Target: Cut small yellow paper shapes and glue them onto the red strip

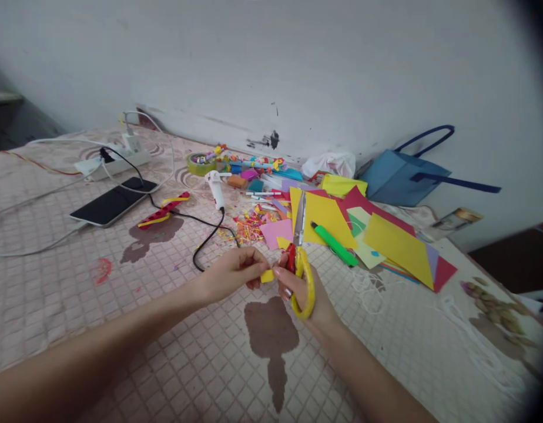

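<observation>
Yellow paper (pixel 267 276): sits pinched in nearly closed left hand (pixel 236 268), just beside right hand (pixel 319 299), curled around scissors (pixel 301 258).

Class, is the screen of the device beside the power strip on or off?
Apparently off: the screen is black, with no lit display visible.

We pinch a small yellow piece (pixel 267 276) just below the centre of the frame; it looks flat, short and roughly four-sided, slightly tilted, its ends partly covered by our grip. Just right of it we hold a pair of scissors (pixel 300 251), near upright in the picture: silver blades that look closed, pointing toward the top of the frame, with red and yellow handles below, the long yellow loop reaching lowest.
</observation>
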Demonstrator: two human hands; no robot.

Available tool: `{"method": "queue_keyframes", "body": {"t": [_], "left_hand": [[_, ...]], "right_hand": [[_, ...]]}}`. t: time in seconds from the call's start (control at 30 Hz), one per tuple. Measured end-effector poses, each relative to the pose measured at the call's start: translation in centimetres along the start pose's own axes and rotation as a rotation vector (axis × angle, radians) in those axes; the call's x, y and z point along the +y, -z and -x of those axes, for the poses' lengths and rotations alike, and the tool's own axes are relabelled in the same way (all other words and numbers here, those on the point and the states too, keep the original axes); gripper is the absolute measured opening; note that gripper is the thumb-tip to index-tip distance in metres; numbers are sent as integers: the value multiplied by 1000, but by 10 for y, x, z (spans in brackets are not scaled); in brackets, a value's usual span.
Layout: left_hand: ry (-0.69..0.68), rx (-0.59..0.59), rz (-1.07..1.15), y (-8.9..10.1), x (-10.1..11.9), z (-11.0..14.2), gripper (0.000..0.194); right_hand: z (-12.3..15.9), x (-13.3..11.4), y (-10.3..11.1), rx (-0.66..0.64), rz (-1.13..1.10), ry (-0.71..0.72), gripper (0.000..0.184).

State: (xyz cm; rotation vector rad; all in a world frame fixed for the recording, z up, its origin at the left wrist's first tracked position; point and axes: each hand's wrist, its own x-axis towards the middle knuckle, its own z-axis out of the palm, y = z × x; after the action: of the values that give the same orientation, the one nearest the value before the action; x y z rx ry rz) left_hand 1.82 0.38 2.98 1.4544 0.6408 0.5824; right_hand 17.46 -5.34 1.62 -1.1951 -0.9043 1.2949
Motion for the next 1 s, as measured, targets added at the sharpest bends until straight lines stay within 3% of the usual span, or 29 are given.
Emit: {"method": "queue_keyframes", "body": {"t": [0.23,0.5,1.0], "left_hand": [[-264,17,-232,1,4,2,10],[7,87,123,5,-2,-3,15],[42,109,33,0,-11,-2,20]], "right_hand": [[-2,0,-1,-73,-193,-117,26],[2,-1,-3,-39,-30,-35,23],[1,9,-2,-18,156,35,18]]}}
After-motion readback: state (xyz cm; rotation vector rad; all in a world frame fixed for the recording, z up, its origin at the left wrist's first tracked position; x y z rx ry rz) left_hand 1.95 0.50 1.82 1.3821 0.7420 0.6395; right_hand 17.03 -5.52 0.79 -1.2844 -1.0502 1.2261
